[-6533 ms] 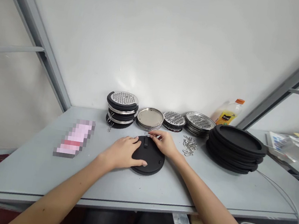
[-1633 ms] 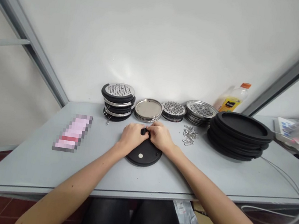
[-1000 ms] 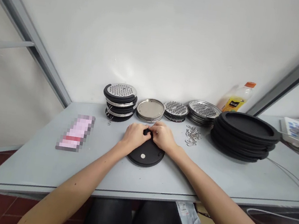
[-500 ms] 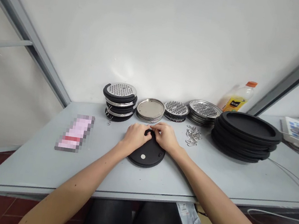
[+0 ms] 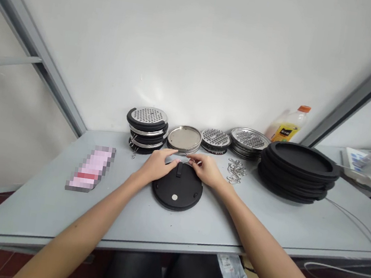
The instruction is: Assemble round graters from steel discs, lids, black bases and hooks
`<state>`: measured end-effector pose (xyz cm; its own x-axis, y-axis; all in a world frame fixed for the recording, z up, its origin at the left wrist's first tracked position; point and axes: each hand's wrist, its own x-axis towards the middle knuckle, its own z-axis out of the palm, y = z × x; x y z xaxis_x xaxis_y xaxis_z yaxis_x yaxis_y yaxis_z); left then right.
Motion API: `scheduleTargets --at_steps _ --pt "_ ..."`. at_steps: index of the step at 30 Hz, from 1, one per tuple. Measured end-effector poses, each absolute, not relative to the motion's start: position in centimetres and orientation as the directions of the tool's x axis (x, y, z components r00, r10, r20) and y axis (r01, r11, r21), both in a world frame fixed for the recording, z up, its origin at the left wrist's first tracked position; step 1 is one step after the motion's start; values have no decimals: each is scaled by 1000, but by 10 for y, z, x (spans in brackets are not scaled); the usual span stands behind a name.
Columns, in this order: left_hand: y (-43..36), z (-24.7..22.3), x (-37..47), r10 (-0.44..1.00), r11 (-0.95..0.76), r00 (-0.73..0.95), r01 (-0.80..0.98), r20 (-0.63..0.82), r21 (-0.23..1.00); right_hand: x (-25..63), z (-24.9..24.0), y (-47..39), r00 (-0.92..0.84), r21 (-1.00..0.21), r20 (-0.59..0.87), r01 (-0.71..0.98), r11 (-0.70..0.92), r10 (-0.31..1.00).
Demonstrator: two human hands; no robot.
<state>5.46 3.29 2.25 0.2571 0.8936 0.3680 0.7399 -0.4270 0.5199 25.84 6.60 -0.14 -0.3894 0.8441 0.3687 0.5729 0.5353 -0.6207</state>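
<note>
A round black disc (image 5: 178, 187) lies flat on the table in front of me, with a pale round spot near its front edge and a small upright tab at its back edge. My left hand (image 5: 160, 165) rests at the disc's back left, thumb and forefinger apart beside the tab. At the back right, my right hand (image 5: 206, 169) pinches a thin metal wire hook (image 5: 184, 159) by the tab; the fingers partly cover it. Several similar wire hooks (image 5: 236, 170) lie in a loose pile to the right.
Along the wall stand stacked graters with black rims (image 5: 147, 129), plain metal discs (image 5: 184, 140), coarse graters (image 5: 215, 139) and metal grater plates (image 5: 249, 141). Black rings or trays (image 5: 300, 173) are stacked at right, before a bottle (image 5: 291, 126). A blurred pink object (image 5: 91, 167) lies left.
My left hand has drawn back to the left and its fingers have spread, uncovering the black tab. The right hand stays near the disc's back edge. The view has shifted slightly.
</note>
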Motion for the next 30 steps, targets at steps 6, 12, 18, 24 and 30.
scheduleTargets --at_steps 6,12,18,24,30 --pt "20 19 20 836 -537 382 717 394 444 263 -1 70 -399 -602 353 595 532 846" --pt "0 24 13 775 -632 572 683 270 367 265 -2 70 -387 -558 367 635 533 846" --pt "-6 31 15 716 -679 683 631 146 376 261 -6 67 -356 -539 426 639 549 832" --pt "-2 23 14 739 -644 664 646 116 410 260 -8 69 -422 -552 397 600 580 815" --pt "3 15 13 794 -582 596 689 118 433 260 -6 68 -395 -593 362 602 536 844"
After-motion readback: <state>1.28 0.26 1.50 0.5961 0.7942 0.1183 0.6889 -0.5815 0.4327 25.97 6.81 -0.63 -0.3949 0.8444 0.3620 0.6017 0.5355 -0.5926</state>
